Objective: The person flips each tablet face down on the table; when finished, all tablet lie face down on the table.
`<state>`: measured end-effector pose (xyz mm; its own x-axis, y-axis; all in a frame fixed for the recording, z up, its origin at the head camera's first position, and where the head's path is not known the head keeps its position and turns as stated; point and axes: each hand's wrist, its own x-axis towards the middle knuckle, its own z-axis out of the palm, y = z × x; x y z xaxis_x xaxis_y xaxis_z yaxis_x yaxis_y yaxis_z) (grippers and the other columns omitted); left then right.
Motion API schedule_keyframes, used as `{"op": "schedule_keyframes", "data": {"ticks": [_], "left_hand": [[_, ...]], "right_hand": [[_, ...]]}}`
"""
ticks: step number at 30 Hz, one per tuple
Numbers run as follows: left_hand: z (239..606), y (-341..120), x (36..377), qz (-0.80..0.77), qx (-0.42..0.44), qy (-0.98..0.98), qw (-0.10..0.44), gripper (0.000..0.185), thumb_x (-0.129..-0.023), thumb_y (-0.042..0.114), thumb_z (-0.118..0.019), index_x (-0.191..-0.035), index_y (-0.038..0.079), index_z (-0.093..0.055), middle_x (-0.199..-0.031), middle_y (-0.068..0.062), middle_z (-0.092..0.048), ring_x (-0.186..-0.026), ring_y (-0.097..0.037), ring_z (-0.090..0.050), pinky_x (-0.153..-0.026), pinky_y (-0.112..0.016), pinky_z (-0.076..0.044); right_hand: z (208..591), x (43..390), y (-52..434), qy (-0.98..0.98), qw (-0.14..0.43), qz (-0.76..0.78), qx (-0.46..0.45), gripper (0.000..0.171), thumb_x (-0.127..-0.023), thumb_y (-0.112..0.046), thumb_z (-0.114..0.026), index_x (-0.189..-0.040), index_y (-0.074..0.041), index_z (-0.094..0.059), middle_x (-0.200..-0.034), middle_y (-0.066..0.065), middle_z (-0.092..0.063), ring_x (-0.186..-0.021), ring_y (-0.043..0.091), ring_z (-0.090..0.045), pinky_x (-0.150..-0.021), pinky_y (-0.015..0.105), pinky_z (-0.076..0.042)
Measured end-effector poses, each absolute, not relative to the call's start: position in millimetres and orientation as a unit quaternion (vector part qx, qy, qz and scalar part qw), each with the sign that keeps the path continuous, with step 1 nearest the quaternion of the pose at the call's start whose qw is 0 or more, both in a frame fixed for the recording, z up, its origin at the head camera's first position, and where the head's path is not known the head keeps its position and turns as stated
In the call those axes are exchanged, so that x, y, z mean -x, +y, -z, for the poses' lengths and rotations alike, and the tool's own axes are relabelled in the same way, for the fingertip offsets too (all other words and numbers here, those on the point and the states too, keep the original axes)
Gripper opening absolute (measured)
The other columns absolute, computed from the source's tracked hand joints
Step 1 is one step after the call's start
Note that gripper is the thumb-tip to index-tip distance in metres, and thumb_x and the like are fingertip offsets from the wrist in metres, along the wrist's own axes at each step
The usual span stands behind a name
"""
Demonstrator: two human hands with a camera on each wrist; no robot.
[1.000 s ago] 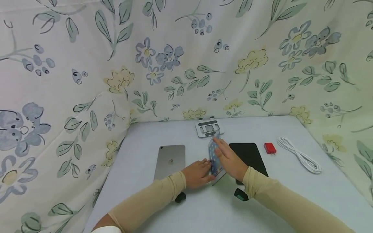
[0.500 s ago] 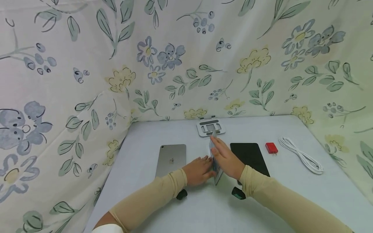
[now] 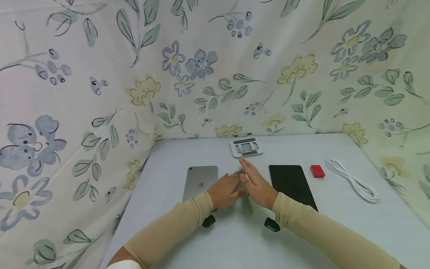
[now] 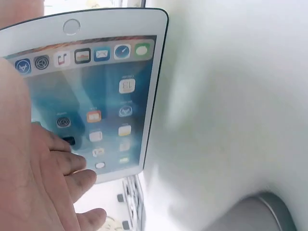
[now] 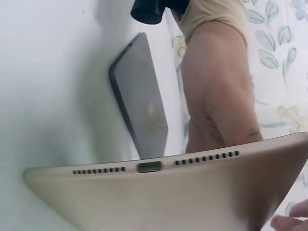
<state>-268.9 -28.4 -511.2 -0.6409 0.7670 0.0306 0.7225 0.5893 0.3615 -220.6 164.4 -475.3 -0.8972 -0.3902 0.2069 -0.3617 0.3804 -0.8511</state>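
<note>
In the head view a tablet [image 3: 249, 205] stands on its long edge at mid-table, seen almost edge-on between my two hands. Its lit screen [image 4: 106, 96] with app icons faces my left hand, and its pale gold back [image 5: 159, 192] faces my right. My left hand [image 3: 226, 190] touches the screen side with its fingers stretched out. My right hand [image 3: 258, 186] leans against the back, fingers straight and angled up along the upper edge. Both hands meet near the tablet's middle and hide most of it.
A grey tablet [image 3: 203, 179] lies face down to the left. On the right are a black tablet [image 3: 290, 183], a red charger plug [image 3: 317, 171] and a coiled white cable [image 3: 356, 183]. At the back stands a silver foldable stand [image 3: 251, 152], near the floral curtain [image 3: 201, 93].
The tablet has swung from leaning right, screen visible, to nearly upright and edge-on. Both hands have drawn closer together. The whole head view has shifted slightly.
</note>
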Motion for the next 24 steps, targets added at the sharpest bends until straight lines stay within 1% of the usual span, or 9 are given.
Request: {"op": "schedule_keyframes", "data": {"ticks": [2, 6, 9, 13, 18, 20, 24], "left_hand": [[511, -33, 269, -0.182, -0.415, 0.889, 0.06, 0.083, -0.113, 0.063, -0.027, -0.171, 0.005, -0.014, -0.175, -0.013, -0.02, -0.16, -0.025, -0.022, -0.125, -0.06, -0.025], [512, -45, 270, -0.199, -0.413, 0.887, 0.054, 0.089, -0.113, 0.06, -0.032, -0.169, -0.003, -0.005, -0.176, -0.019, -0.009, -0.161, -0.024, -0.015, -0.127, -0.057, -0.02], [512, -53, 271, -0.204, -0.416, 0.885, 0.047, 0.092, -0.113, 0.06, -0.035, -0.168, -0.005, 0.001, -0.175, -0.021, -0.005, -0.161, -0.026, -0.013, -0.127, -0.058, -0.018], [513, -63, 270, -0.205, -0.425, 0.881, 0.04, 0.098, -0.111, 0.065, -0.033, -0.167, -0.004, 0.007, -0.175, -0.02, 0.001, -0.162, -0.027, -0.009, -0.127, -0.06, -0.017], [517, -72, 269, -0.203, -0.427, 0.881, 0.03, 0.102, -0.108, 0.07, -0.032, -0.167, -0.008, 0.001, -0.175, -0.023, 0.002, -0.162, -0.03, -0.007, -0.128, -0.058, -0.018], [518, -76, 268, -0.195, -0.423, 0.885, 0.031, 0.101, -0.108, 0.068, -0.036, -0.167, -0.008, -0.003, -0.175, -0.023, 0.002, -0.162, -0.03, -0.006, -0.128, -0.057, -0.018], [518, -83, 267, -0.159, -0.413, 0.896, 0.031, 0.098, -0.109, 0.062, -0.046, -0.168, -0.007, -0.007, -0.176, -0.021, -0.003, -0.162, -0.03, -0.009, -0.128, -0.058, -0.017]], "right_hand": [[479, 221, 162, 0.831, 0.016, 0.507, 0.228, 0.065, -0.119, -0.031, -0.036, -0.172, -0.006, -0.009, -0.177, 0.018, -0.008, -0.162, 0.038, -0.007, -0.124, 0.068, -0.016], [485, 221, 159, 0.829, 0.013, 0.509, 0.231, 0.063, -0.119, -0.023, -0.036, -0.171, -0.003, -0.008, -0.177, 0.02, -0.008, -0.162, 0.04, -0.008, -0.124, 0.067, -0.015], [491, 221, 157, 0.827, 0.013, 0.513, 0.229, 0.061, -0.118, -0.02, -0.035, -0.17, 0.002, -0.01, -0.175, 0.025, -0.011, -0.16, 0.045, -0.012, -0.122, 0.07, -0.017], [505, 224, 158, 0.831, 0.021, 0.511, 0.217, 0.061, -0.118, -0.02, -0.034, -0.169, 0.005, -0.011, -0.173, 0.029, -0.014, -0.157, 0.05, -0.018, -0.12, 0.073, -0.022], [525, 230, 162, 0.853, 0.025, 0.49, 0.179, 0.06, -0.119, -0.025, -0.033, -0.17, 0.002, -0.015, -0.17, 0.029, -0.022, -0.152, 0.051, -0.03, -0.12, 0.07, -0.026], [531, 231, 164, 0.862, 0.04, 0.481, 0.155, 0.062, -0.119, -0.031, -0.033, -0.17, 0.001, -0.016, -0.169, 0.029, -0.024, -0.151, 0.05, -0.032, -0.12, 0.069, -0.027], [537, 230, 166, 0.874, 0.083, 0.462, 0.126, 0.07, -0.119, -0.043, -0.031, -0.169, 0.002, -0.014, -0.171, 0.028, -0.02, -0.154, 0.049, -0.028, -0.122, 0.067, -0.025]]}}
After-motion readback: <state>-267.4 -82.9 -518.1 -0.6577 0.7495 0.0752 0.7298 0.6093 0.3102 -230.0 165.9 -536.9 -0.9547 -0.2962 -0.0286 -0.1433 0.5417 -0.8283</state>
